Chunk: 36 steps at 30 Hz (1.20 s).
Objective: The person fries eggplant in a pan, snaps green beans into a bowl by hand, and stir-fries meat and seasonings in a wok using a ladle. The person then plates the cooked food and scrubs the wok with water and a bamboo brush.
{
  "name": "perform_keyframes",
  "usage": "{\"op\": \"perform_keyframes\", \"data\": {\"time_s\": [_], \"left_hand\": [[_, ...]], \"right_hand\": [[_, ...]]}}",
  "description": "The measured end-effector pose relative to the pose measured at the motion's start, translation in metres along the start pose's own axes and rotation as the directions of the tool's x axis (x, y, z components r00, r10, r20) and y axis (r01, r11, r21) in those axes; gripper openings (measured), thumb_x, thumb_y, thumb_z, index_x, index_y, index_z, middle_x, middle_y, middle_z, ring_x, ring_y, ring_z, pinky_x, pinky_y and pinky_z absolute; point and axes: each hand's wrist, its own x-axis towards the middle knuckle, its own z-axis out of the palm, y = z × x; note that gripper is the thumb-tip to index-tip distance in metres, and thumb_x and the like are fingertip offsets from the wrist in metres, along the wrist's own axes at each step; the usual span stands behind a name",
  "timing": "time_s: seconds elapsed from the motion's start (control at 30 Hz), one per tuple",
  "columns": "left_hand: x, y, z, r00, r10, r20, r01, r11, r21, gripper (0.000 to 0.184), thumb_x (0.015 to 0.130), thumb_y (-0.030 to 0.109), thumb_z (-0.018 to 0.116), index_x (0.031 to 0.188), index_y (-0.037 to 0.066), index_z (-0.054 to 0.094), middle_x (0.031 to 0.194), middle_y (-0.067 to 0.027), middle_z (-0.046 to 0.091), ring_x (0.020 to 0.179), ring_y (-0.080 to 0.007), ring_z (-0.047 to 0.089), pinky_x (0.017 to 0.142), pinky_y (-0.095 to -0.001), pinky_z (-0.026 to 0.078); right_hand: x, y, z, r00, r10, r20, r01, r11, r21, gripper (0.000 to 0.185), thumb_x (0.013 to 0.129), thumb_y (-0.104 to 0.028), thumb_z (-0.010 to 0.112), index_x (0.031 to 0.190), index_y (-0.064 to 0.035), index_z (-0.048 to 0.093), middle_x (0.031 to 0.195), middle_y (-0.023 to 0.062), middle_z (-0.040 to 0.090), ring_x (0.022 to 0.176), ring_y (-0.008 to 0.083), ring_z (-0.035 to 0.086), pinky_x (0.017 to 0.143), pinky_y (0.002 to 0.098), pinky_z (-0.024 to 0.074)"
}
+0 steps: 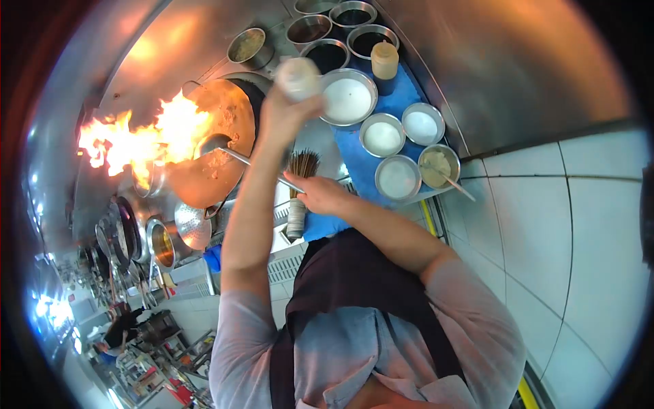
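My left hand (pixel 285 117) is closed around a pale squeeze bottle (pixel 298 77), smeared by motion, to the right of the wok and close to a large bowl of white contents (pixel 348 97). My right hand (pixel 323 195) grips the handle of a ladle (pixel 235 155). The ladle's head lies in the wok (pixel 197 180), against small bits of food. Tall flames (pixel 146 140) rise over the wok's left side and hide part of it. Just beyond my right hand a bamboo wok brush (pixel 302 163) shows its bristles, with its wrapped handle below.
Several metal bowls stand on a blue surface (pixel 353 151), including white contents (pixel 382 135) and a pale paste (pixel 436 167) with a spoon. Dark liquids (pixel 324 56) and another squeeze bottle (pixel 385 61) stand behind. A perforated strainer (pixel 193 223) hangs left. A person (pixel 122 330) is far off.
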Motion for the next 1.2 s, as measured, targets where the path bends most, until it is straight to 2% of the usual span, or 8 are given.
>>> {"op": "perform_keyframes", "data": {"time_s": [0.3,0.47,0.63,0.8,0.83,0.87,0.97,1.2], "left_hand": [[0.051,-0.063,0.175,0.999,0.040,-0.020,-0.034,0.970,0.239,0.073,0.072,0.011,0.088,0.135,0.007,0.053,0.128,-0.0230,0.067,0.123,-0.0392,0.065,0.104,-0.0460,0.053],[0.067,-0.085,0.164,0.965,-0.119,0.233,-0.039,0.814,0.580,0.064,0.075,0.012,0.080,0.135,0.006,0.057,0.129,-0.0217,0.067,0.116,-0.0383,0.068,0.100,-0.0469,0.055],[0.012,0.002,0.078,0.938,-0.020,0.345,-0.211,0.759,0.616,0.063,0.080,0.022,0.084,0.137,0.008,0.062,0.128,-0.0155,0.070,0.116,-0.0348,0.070,0.096,-0.0461,0.058],[-0.146,-0.025,-0.051,0.905,0.376,-0.200,-0.258,0.858,0.445,0.037,0.090,0.021,0.080,0.122,0.005,0.070,0.104,-0.0111,0.076,0.084,-0.0273,0.074,0.075,-0.0378,0.058],[-0.183,-0.037,-0.066,0.862,0.358,-0.359,-0.212,0.897,0.387,0.026,0.090,0.014,0.079,0.112,0.002,0.072,0.088,-0.0099,0.075,0.071,-0.0224,0.070,0.066,-0.0330,0.056],[-0.230,-0.054,-0.078,0.907,0.003,-0.420,0.136,0.943,0.302,0.017,0.090,0.012,0.078,0.102,0.001,0.072,0.078,-0.0088,0.072,0.063,-0.0204,0.066,0.062,-0.0318,0.053],[-0.339,-0.130,-0.096,0.803,-0.396,-0.445,0.557,0.764,0.324,0.019,0.091,0.018,0.077,0.098,0.001,0.072,0.078,-0.0107,0.073,0.065,-0.0265,0.069,0.064,-0.0379,0.055],[-0.428,-0.324,-0.082,0.662,-0.677,-0.323,0.744,0.645,0.173,0.044,0.088,0.021,0.076,0.126,0.001,0.068,0.123,-0.0218,0.073,0.114,-0.0373,0.070,0.101,-0.0439,0.054]], "right_hand": [[-0.041,0.025,-0.012,0.896,-0.365,-0.254,0.426,0.867,0.257,0.051,0.102,-0.032,0.069,0.144,-0.0045,0.060,0.127,0.0127,0.068,0.121,0.0235,0.061,0.106,0.0390,0.0469],[-0.029,-0.028,-0.062,0.987,-0.066,0.146,-0.011,0.881,0.474,0.046,0.106,-0.034,0.066,0.140,-0.0038,0.063,0.108,0.0048,0.068,0.103,0.0120,0.060,0.096,0.0322,0.0479],[0.055,0.045,0.013,0.896,-0.442,-0.055,0.417,0.876,-0.243,0.043,0.108,-0.032,0.060,0.143,-0.0067,0.060,0.115,0.0121,0.070,0.110,0.0184,0.064,0.094,0.0402,0.0493],[0.096,0.014,0.023,0.958,-0.156,-0.241,0.259,0.833,0.489,0.074,0.104,-0.029,0.062,0.167,-0.0152,0.027,0.099,0.0162,0.071,0.099,0.0265,0.069,0.085,0.0410,0.0532],[0.087,-0.017,0.004,0.986,-0.053,-0.155,0.084,0.977,0.198,0.075,0.104,-0.028,0.061,0.168,-0.0156,0.025,0.092,0.0154,0.071,0.091,0.0273,0.071,0.079,0.0399,0.0547],[0.082,-0.043,-0.008,0.991,0.068,-0.113,-0.083,0.988,-0.130,0.075,0.104,-0.026,0.061,0.168,-0.0161,0.023,0.085,0.0145,0.071,0.083,0.0282,0.072,0.072,0.0389,0.0563],[0.088,-0.064,-0.006,0.986,0.163,0.030,-0.166,0.973,0.161,0.069,0.104,-0.016,0.059,0.167,-0.0171,0.030,0.067,0.0035,0.060,0.052,0.0157,0.056,0.049,0.0322,0.0471],[0.056,-0.088,0.034,0.973,0.141,0.182,-0.186,0.946,0.264,0.066,0.102,-0.008,0.061,0.164,-0.0195,0.039,0.074,-0.0006,0.058,0.051,0.0071,0.048,0.047,0.0281,0.0425]]}}
